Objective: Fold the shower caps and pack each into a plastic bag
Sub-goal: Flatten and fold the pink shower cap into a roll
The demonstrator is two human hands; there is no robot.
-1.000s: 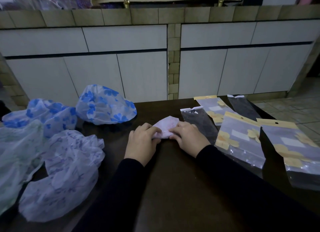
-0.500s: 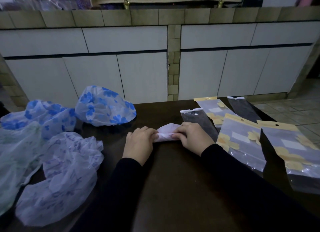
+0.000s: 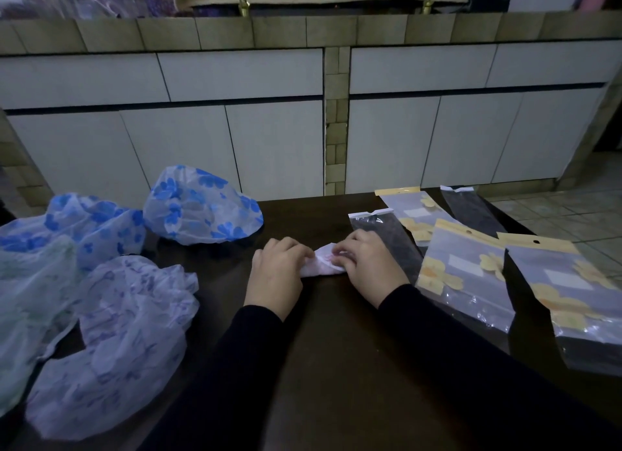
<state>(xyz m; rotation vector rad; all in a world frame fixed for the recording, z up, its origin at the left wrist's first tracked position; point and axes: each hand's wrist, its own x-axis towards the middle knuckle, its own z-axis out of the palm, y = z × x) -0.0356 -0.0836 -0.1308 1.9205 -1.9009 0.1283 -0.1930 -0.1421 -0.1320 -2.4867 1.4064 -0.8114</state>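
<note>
A small folded pink-and-white shower cap [image 3: 322,264] lies on the dark table [image 3: 336,349] between my hands. My left hand [image 3: 276,274] grips its left end with curled fingers. My right hand [image 3: 368,265] pinches its right end and covers part of it. Loose shower caps lie at the left: a blue-flowered one [image 3: 202,206], another blue one [image 3: 91,225], a purple-patterned one [image 3: 117,343] and a pale green one [image 3: 30,302]. Clear plastic bags with yellow headers and flowers lie at the right [image 3: 466,272].
More bags sit at the right: a narrow clear one [image 3: 387,235] beside my right hand, one at the far edge [image 3: 471,211], and a large one [image 3: 572,299] near the table's right edge. White cabinets [image 3: 269,141] stand beyond the table.
The folded cap has become a narrower, tighter bundle, and both hands have closed in on its ends. The other caps and the bags have not moved.
</note>
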